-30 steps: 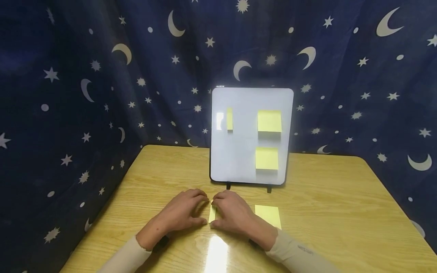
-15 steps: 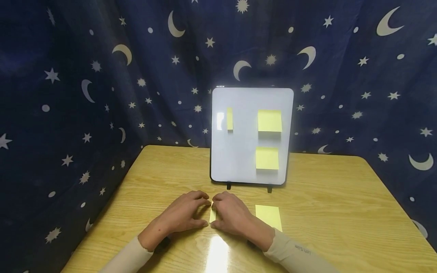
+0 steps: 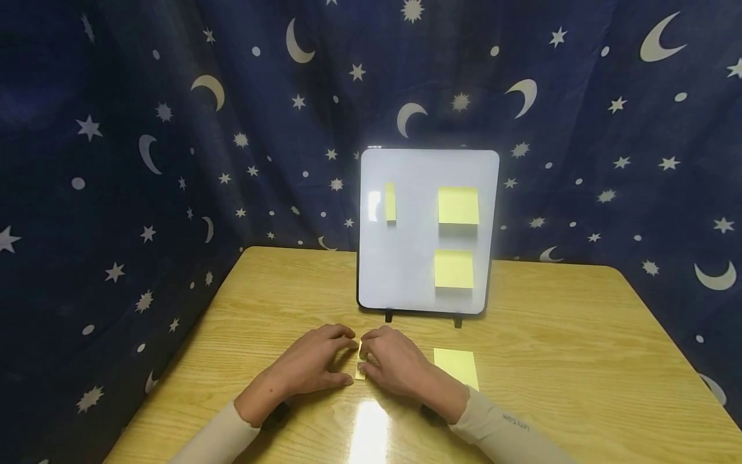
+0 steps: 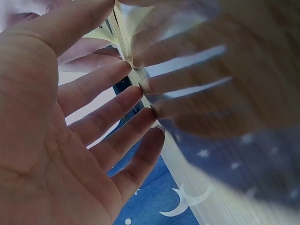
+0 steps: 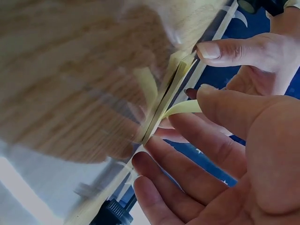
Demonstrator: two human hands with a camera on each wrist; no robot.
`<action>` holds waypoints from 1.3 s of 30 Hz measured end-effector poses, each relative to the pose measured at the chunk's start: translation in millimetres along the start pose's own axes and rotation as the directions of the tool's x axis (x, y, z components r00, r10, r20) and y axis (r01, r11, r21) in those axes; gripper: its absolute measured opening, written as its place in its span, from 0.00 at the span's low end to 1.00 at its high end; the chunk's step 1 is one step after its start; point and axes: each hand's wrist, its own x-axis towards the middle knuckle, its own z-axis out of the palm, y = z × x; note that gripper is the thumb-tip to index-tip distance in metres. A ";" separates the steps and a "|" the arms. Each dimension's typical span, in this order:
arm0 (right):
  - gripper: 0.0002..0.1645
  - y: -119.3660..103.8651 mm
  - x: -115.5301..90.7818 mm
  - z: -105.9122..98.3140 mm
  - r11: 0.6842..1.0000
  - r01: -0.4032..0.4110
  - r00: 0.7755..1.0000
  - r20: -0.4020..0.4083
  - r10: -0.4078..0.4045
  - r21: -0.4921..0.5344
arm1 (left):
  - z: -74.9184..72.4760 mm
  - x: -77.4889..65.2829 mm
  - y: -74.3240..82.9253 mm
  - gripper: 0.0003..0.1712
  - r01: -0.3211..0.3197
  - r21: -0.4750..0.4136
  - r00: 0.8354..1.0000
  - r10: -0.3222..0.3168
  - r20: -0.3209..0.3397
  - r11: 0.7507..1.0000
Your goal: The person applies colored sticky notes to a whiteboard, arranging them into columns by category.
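Note:
A narrow yellow sticky-note pad [image 3: 360, 373] lies on the table between my hands. My right hand [image 3: 396, 362] has its thumb and index finger at the pad; in the right wrist view a thin sticky note [image 5: 184, 107] bends up from the pad's top, its free end at the thumb tip. Just left of the pad, my left hand [image 3: 313, 361] rests its fingertips on the table, fingers loosely bent, thumb tip near the pad's near end. A wider yellow sticky-note pad [image 3: 456, 366] lies by the right forearm, which covers its lower corner.
Behind the hands a whiteboard [image 3: 408, 270] stands on short dark feet. It bears a narrow sticky note [image 3: 391, 202] at upper left and two wide sticky notes, an upper note [image 3: 458, 206] and a lower note [image 3: 454, 269]. A star-and-moon curtain [image 3: 278, 129] surrounds the wooden table [image 3: 556, 328].
The right thumb has moved up along the narrow pad, closer to the index finger, and now sits over the pad's middle. The left hand stays nearly still.

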 end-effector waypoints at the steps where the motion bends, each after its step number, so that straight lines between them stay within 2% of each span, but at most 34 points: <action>1: 0.05 0.3 0.3 0.3 1.000 0.003 1.000 -0.003 -0.003 0.001 | -0.1 0.0 0.0 0.31 -0.001 0.000 1.000 0.001 0.001 1.000; 10: 0.04 1.4 4.7 2.0 0.999 -0.027 0.999 -0.026 0.026 -0.024 | -0.4 -2.9 -0.3 0.31 -0.007 -0.001 1.000 0.007 0.012 1.000; 20: 0.14 4.2 11.4 0.8 0.997 -0.082 0.995 -0.052 0.083 0.015 | -1.4 -9.1 0.5 0.31 -0.014 0.009 0.999 0.014 0.043 1.000; 25: 0.19 5.7 12.2 -0.6 0.996 -0.083 0.995 -0.044 0.085 0.040 | -10.4 -11.9 5.4 0.32 -0.028 0.048 0.999 0.026 0.037 0.998; 29: 0.21 6.4 13.1 -1.5 0.997 -0.066 0.996 -0.064 0.069 0.047 | -18.4 -13.9 12.4 0.30 -0.052 0.084 0.999 0.050 0.018 0.995; 33: 0.22 6.8 14.2 -1.9 0.997 -0.056 0.995 -0.082 0.060 0.050 | -21.3 -14.8 18.2 0.28 -0.102 0.105 0.995 0.102 0.011 0.989; 39: 0.21 7.4 16.1 -1.1 0.995 -0.082 0.994 -0.063 0.086 0.058 | -19.7 -13.5 24.1 0.23 -0.160 0.069 0.987 0.158 0.026 0.985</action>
